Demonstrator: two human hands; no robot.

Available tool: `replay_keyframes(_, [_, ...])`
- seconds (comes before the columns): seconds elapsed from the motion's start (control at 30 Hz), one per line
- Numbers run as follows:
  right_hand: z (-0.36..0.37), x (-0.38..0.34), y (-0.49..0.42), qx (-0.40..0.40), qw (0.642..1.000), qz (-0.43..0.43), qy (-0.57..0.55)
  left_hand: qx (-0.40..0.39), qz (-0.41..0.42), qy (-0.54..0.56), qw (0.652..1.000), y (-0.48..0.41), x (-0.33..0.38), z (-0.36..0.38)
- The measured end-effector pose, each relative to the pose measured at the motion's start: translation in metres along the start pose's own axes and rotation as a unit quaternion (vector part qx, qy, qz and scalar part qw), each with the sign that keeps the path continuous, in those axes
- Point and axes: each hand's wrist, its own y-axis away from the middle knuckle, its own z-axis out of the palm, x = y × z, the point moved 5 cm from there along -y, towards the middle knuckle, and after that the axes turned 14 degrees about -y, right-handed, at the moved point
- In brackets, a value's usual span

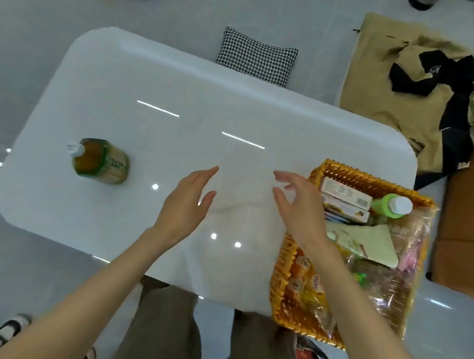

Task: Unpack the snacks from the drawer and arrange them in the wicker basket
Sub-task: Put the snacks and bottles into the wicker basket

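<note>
- Apparently the last loose item, the tea bottle (100, 163) sits at the left of the desk (181, 87), well apart from the wicker basket (348, 171) at the near right corner.
- Its cap points left and its long axis runs left to right in the view; whether it stands or lies, I cannot tell.
- The basket's long axis runs near to far; a green bottle (389, 205) lies across its far end, cap to the right.
- Both hands are open and hold nothing: the left hand (188, 200) over mid-desk, the right hand (298, 208) just beside the basket's left wall.
- Best, I judge, to grip the tea bottle round its body and lay it alongside the green one.
</note>
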Motion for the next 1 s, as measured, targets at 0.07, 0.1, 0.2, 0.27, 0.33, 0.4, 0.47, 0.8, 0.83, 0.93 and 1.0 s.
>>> replay_keyframes(0.07, [0.041,-0.017,0.004,-0.015,1.0,0.001,-0.004,0.02,-0.011,-0.006,1.0,0.016,-0.042,-0.024])
replay_keyframes(0.1, [0.065,-0.027,0.005,-0.022,1.0,0.003,-0.008,0.038,-0.019,-0.006,0.999,0.023,-0.066,-0.039])
replay_keyframes(0.2, [0.136,-0.055,0.01,-0.048,0.998,0.024,-0.031,0.093,-0.056,0.015,0.994,0.043,-0.137,-0.082])
replay_keyframes(0.27, [0.181,-0.076,0.011,-0.065,0.996,0.031,-0.042,0.122,-0.096,0.025,0.987,0.05,-0.184,-0.108])
replay_keyframes(0.33, [0.222,-0.098,0.007,-0.082,0.995,0.031,-0.044,0.126,-0.146,0.024,0.981,0.052,-0.226,-0.126])
replay_keyframes(0.4, [0.258,-0.121,-0.004,-0.102,0.994,0.022,-0.04,0.096,-0.197,0.027,0.975,0.051,-0.264,-0.13])
replay_keyframes(0.47, [0.293,-0.143,-0.017,-0.127,0.991,0.007,-0.032,0.029,-0.235,0.043,0.971,0.047,-0.298,-0.124])
replay_keyframes(0.8, [0.425,-0.186,-0.077,-0.346,0.916,-0.112,0.169,-0.089,-0.269,0.167,0.944,0.024,-0.352,-0.074])
replay_keyframes(0.83, [0.433,-0.184,-0.081,-0.355,0.903,-0.132,0.203,-0.085,-0.269,0.176,0.943,0.021,-0.354,-0.071])
replay_keyframes(0.93, [0.45,-0.179,-0.088,-0.367,0.871,-0.18,0.273,-0.085,-0.283,0.196,0.935,0.016,-0.364,-0.059])
replay_keyframes(1.0, [0.453,-0.175,-0.088,-0.379,0.861,-0.19,0.282,-0.086,-0.287,0.196,0.934,0.014,-0.368,-0.055])
